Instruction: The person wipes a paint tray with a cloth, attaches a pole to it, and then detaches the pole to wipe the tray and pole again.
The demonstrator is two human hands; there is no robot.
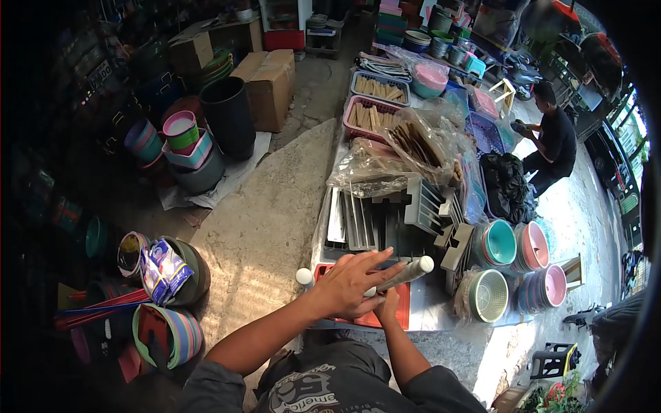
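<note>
The pale grey rod (403,277) has a round white cap (426,264). At the bench's (430,303) near edge, the flat plastic tray (401,313) is orange-red. The round lattice basket (490,296) is cream; the round plastic tub (184,335) has pink, blue and green stripes.

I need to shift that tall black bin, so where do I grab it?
Grip the tall black bin by its open rim, probably from the near side: it stands upright, with nested buckets at its left and cardboard boxes beyond.

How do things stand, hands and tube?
Left hand fingers spread, at white-capped tube. Right hand just below. Grips partly hidden. Grey slatted rack close ahead.
</note>
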